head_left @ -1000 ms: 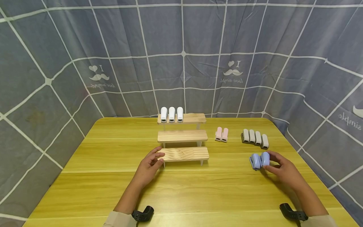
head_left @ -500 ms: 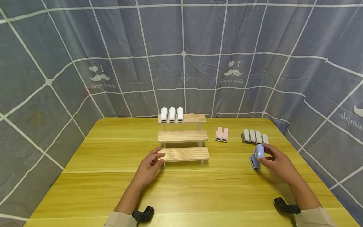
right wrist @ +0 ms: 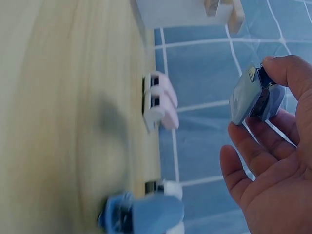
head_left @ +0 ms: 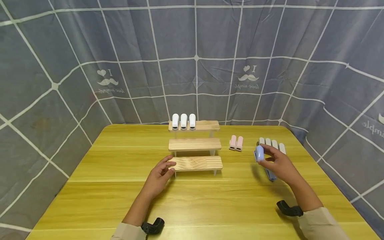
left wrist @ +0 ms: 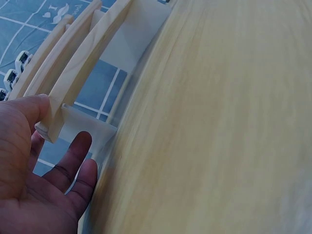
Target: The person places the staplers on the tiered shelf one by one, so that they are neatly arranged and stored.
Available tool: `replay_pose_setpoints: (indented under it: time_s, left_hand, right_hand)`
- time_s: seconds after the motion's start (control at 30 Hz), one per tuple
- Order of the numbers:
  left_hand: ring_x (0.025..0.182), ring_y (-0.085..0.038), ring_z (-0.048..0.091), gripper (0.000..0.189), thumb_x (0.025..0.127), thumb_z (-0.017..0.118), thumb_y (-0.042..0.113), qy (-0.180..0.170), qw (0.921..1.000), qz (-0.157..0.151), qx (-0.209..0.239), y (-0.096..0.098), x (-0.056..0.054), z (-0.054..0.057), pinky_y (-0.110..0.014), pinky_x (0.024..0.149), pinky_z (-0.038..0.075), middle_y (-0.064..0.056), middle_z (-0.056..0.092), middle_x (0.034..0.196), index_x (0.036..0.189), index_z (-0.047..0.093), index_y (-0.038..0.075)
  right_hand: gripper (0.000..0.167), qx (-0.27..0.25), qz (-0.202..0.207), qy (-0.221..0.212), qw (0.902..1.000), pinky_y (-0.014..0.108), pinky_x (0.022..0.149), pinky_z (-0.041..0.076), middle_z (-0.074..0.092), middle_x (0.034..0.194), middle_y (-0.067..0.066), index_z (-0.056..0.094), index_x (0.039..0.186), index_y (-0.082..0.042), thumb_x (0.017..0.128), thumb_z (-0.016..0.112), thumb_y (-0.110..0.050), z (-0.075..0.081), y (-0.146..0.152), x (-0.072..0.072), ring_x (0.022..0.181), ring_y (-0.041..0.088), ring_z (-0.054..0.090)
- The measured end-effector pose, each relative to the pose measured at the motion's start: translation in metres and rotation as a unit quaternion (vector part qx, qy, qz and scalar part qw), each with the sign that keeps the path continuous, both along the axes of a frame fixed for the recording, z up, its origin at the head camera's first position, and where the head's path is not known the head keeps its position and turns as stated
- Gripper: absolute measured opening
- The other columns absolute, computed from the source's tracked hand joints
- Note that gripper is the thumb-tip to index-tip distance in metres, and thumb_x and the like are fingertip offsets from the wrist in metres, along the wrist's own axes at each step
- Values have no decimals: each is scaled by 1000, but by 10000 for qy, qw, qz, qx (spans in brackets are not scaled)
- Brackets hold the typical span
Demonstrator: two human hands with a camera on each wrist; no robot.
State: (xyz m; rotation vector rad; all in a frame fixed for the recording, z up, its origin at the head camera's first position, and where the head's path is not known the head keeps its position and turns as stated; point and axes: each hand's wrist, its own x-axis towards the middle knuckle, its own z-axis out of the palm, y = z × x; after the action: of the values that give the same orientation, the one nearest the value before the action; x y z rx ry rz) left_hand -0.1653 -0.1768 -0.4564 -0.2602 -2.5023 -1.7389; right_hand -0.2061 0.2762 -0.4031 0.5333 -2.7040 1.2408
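Observation:
My right hand (head_left: pixel 278 164) holds a small blue stapler (head_left: pixel 259 154) above the table, pinched between thumb and fingers. Beneath that hand, a second blue stapler (head_left: pixel 271 175) lies partly hidden on the table; the right wrist view also has it low in the frame. My left hand (head_left: pixel 159 176) grips the left end of the lowest step of a three-step wooden stand (head_left: pixel 198 163), with the thumb on the board's edge in the left wrist view. Several white staplers (head_left: pixel 183 122) stand side by side on the top step's left part.
Two pink staplers (head_left: pixel 236 143) sit right of the stand. Farther right, a row of several off-white staplers (head_left: pixel 271 143) is partly covered by my right hand. A grey checked curtain (head_left: pixel 195 76) surrounds the back and sides of the wooden table (head_left: pixel 210 206).
My right hand has lifted one blue stapler from beside the other and carried it left and farther back. The left hand keeps its place at the stand.

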Motion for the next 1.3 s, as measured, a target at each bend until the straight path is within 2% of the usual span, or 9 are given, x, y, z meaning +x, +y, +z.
replay_pose_setpoints:
  time_s: [0.1,0.2,0.27,0.47,0.6,0.97,1.3]
  left_hand:
    - [129,-26,49,24,100,61,13,15,10000,-3,8,0,0,-1,-46,98,43,2,42,153,123,67,10]
    - [130,-28,49,24,100,62,13,56,10000,-3,25,1,0,-1,-47,98,43,0,42,153,123,67,9]
    - [131,-29,48,24,100,62,13,108,9999,0,15,1,0,-2,-48,98,44,-1,43,153,123,67,9]
    - [129,-27,50,24,100,62,13,72,10000,55,-23,1,-1,-2,-46,97,44,1,43,152,123,68,10]
    - [127,-26,51,24,100,62,12,36,10000,39,-54,1,-1,-1,-45,96,44,2,43,152,123,67,10]
    - [128,-29,51,24,99,62,13,185,9998,51,-48,2,0,-3,-44,96,45,-3,44,152,122,68,8]
    - [128,-28,51,24,100,62,13,97,9999,45,-2,1,0,-2,-46,98,44,-2,44,152,122,68,8]
  right_hand:
    - [66,26,69,-34,10000,31,89,48,56,132,23,38,149,4,95,70,-15,5,-10,-3,116,30,54]
    - [68,-41,164,-63,9998,45,93,47,55,134,23,36,150,3,95,70,-15,8,-19,-7,119,35,54]
    - [69,-97,221,-94,9997,50,93,45,54,136,23,36,151,2,95,70,-16,11,-25,-9,120,35,53]
    - [68,-147,329,-80,9993,48,93,44,51,141,20,35,152,0,96,69,-20,22,-43,-18,125,34,50]
    - [67,-179,394,-63,9990,51,96,42,50,141,21,35,151,1,96,68,-20,29,-54,-26,127,35,49]
    - [66,-296,605,18,9977,48,93,44,53,137,19,37,152,-2,96,68,-18,43,-83,-44,121,34,52]
    - [66,-547,703,89,9960,48,94,45,52,139,17,39,150,-2,93,70,-14,57,-113,-57,125,32,51]
